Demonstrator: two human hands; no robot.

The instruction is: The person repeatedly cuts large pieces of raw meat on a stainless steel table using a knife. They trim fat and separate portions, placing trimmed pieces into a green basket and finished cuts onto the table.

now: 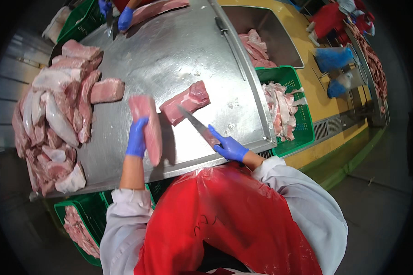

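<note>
In blue gloves, my left hand (pixel 137 136) grips a long slab of pink meat (pixel 149 123), lifted at an angle over the steel table (pixel 110 165). My right hand (pixel 230 147) is closed on the handle of a long knife (pixel 196 123), whose blade points up-left, its tip at a second meat block (pixel 183 103) in the middle of the table; whether it touches is unclear. A large pile of meat pieces (pixel 55 114) covers the table's left side. A sharpening steel (pixel 234 50) with a black handle lies along the right edge.
A co-worker's gloved hands (pixel 125 19) with a knife and meat are at the top. Right of the table stand a steel bin (pixel 289 41) and a green crate (pixel 302 119) of trimmings. Another green crate (pixel 89 215) sits below left. Other people (pixel 328 23) work at upper right.
</note>
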